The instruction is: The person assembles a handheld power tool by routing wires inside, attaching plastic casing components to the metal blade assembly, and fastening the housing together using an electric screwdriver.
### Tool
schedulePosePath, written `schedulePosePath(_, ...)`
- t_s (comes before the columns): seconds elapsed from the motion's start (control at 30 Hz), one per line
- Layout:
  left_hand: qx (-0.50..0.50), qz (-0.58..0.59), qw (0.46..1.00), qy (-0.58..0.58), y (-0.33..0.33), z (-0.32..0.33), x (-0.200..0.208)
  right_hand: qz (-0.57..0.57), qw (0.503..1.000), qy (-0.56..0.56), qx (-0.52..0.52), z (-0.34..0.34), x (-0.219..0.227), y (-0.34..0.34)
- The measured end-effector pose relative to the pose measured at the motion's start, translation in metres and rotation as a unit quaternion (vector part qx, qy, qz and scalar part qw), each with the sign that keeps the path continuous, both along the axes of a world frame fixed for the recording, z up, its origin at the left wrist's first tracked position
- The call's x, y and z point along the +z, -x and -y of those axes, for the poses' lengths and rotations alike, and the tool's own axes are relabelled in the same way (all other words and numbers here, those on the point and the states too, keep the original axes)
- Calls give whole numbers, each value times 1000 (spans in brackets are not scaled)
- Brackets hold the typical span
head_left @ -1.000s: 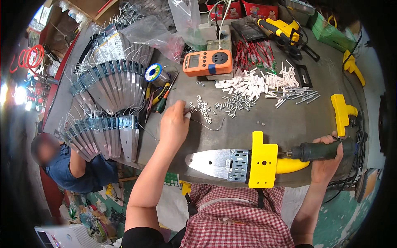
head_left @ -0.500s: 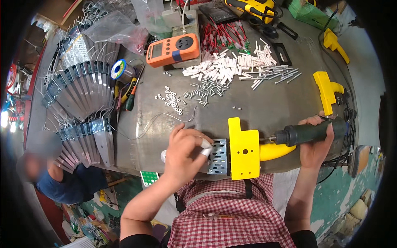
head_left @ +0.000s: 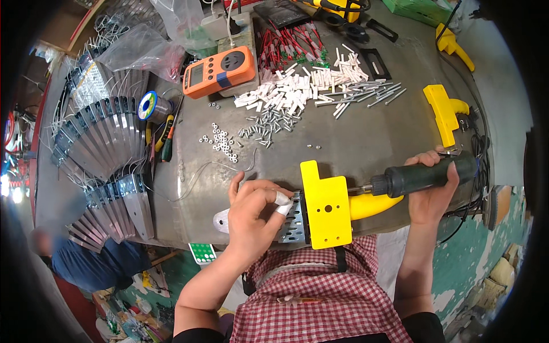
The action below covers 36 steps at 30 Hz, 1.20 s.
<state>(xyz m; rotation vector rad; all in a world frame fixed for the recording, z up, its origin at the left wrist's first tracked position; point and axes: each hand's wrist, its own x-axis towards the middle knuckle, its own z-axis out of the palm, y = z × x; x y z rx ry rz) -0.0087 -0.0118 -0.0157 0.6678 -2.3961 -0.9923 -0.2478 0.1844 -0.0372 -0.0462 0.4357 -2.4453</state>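
My left hand, its thumb and a fingertip wrapped in white tape, is closed in a pinch at the upper edge of a perforated metal plate. That plate adjoins a flat yellow plastic handle piece with a curved grip pointing right. A rounded metal end with a hole sticks out left of the hand. My right hand is wrapped round a dark power screwdriver. Its bit points left, at the yellow piece's right edge; whether it touches a screw is hidden. Anything small inside the left pinch is hidden too.
Beyond my hands lie small screws, nuts, white sleeves and long bolts. An orange meter stands behind. Metal blades with wires fan out at left. Another yellow handle and cables are at right. A person sits lower left.
The view has shifted, so the bench things appear further left. The perforated plate now shows at a steeper tilt, and more of the rounded metal end is visible. Both hands keep their holds.
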Motion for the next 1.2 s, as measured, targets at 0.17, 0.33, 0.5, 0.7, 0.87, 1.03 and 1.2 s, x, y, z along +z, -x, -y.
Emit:
schedulePosePath(0.17,-14,-26,1000,-10,2,2,0,-16,1000,12,6,0,8,0)
schedulePosePath(0.33,-71,-4,997,23,4,1,-4,-33,999,5,25,5,16,0)
schedulePosePath(0.5,-84,-18,995,59,4,2,-5,-36,999,-35,-19,8,12,-3)
schedulePosePath(0.7,-69,-33,995,61,5,1,-4,-48,997,-55,-24,13,13,-2)
schedulePosePath(0.87,-68,-31,997,31,5,1,-6,-54,997,-49,-19,12,13,-3)
schedulePosePath(1.03,-64,-33,997,36,5,-2,-7,-51,998,-33,-21,11,11,-2)
schedulePosePath(1.2,-19,30,999,-1,8,-8,-2,-87,988,-117,-46,2,24,-5)
